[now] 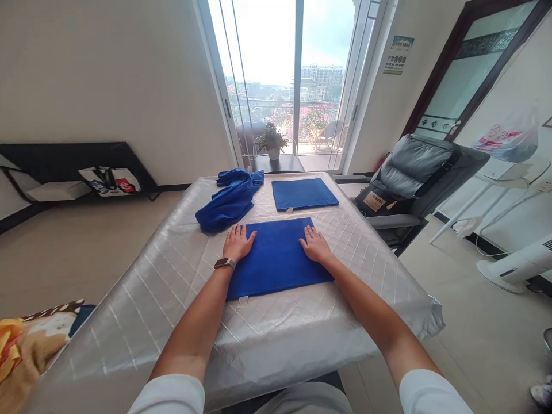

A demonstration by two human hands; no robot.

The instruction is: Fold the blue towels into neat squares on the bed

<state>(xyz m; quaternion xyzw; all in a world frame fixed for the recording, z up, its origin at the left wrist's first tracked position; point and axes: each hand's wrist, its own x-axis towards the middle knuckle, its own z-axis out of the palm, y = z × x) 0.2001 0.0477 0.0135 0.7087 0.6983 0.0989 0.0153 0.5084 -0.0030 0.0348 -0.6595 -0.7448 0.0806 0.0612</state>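
A blue cloth [278, 259], folded into a flat rectangle with a white tag at its near edge, lies in front of me on the table. My left hand [239, 242] rests flat on its left edge, fingers stretched out, a watch on the wrist. On the right edge lies my right hand [315, 244], palm down with the fingers spread. Beyond it sits a smaller folded blue cloth [305, 194], also with a white tag. A crumpled blue cloth [230, 201] is heaped at the far left, just past my left hand.
A silvery quilted cover [172, 276] drapes over the table. A grey armchair [414, 178] with a dark bag stands at the right. A potted plant [272, 141] is on a chair by the glass door. Patterned fabric [38, 345] lies at the lower left.
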